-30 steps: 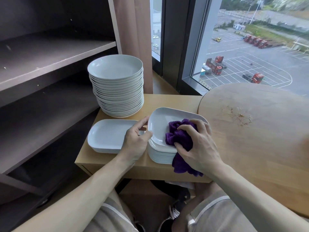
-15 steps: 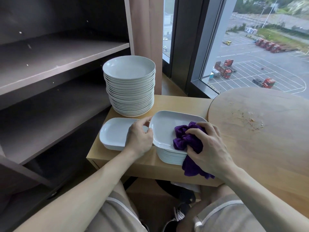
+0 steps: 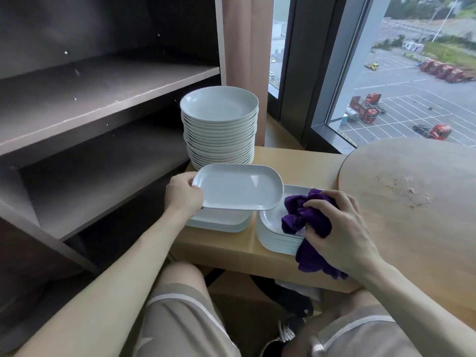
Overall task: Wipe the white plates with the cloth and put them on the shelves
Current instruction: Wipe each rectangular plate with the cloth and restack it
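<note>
The dark shelves (image 3: 108, 96) fill the left side, just beside the light wooden worktop (image 3: 306, 163). The left hand (image 3: 183, 196) grips a white rectangular plate (image 3: 239, 186) by its left short end, fingers curled round the rim. The plate is held about level in the air above a low stack of rectangular plates (image 3: 221, 224) on the worktop's front left. Behind these rises a tall stack of round plates (image 3: 220, 135). To the right, a second stack of rectangular plates (image 3: 275, 240) sits at the worktop's front edge. The purple cloth (image 3: 304, 217) lies bunched on its top plate and hangs over the front. The right hand (image 3: 345, 233) clutches the cloth, fingers curled into it. Further right lies a round wooden tabletop (image 3: 412, 202), with a window (image 3: 412, 86) behind it.
</note>
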Available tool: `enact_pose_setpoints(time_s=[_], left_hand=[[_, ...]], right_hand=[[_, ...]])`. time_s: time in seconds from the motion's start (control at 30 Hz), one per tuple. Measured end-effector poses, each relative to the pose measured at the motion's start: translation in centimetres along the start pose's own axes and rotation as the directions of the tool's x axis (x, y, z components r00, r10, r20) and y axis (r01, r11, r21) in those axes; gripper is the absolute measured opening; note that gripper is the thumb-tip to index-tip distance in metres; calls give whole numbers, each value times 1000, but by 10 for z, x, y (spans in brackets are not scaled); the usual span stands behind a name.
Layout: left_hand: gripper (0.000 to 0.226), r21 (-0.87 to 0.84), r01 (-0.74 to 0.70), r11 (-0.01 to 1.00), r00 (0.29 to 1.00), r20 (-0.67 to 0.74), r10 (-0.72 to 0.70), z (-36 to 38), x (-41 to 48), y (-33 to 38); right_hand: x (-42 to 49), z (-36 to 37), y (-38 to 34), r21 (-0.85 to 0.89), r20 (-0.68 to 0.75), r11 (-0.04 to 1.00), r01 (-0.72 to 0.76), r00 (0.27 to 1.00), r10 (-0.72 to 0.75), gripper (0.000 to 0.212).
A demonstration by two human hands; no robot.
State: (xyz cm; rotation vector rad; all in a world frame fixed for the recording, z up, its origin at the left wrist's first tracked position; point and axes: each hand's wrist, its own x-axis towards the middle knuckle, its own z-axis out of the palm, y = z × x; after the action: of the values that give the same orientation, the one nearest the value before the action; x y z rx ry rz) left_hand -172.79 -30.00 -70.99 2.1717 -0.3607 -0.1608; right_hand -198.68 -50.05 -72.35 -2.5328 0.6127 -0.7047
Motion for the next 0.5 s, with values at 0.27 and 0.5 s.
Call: enact_pose_setpoints(time_s=[0.27, 0.5], left_hand=[[51, -11, 218, 976, 973, -75, -218, -19, 22, -29], [41, 233, 143, 962, 990, -12, -144, -17, 17, -35]], right_hand=[[1, -1, 2, -5, 34, 1000, -30, 999, 30, 41], [1, 0, 4, -11, 42, 999, -37, 998, 37, 39]])
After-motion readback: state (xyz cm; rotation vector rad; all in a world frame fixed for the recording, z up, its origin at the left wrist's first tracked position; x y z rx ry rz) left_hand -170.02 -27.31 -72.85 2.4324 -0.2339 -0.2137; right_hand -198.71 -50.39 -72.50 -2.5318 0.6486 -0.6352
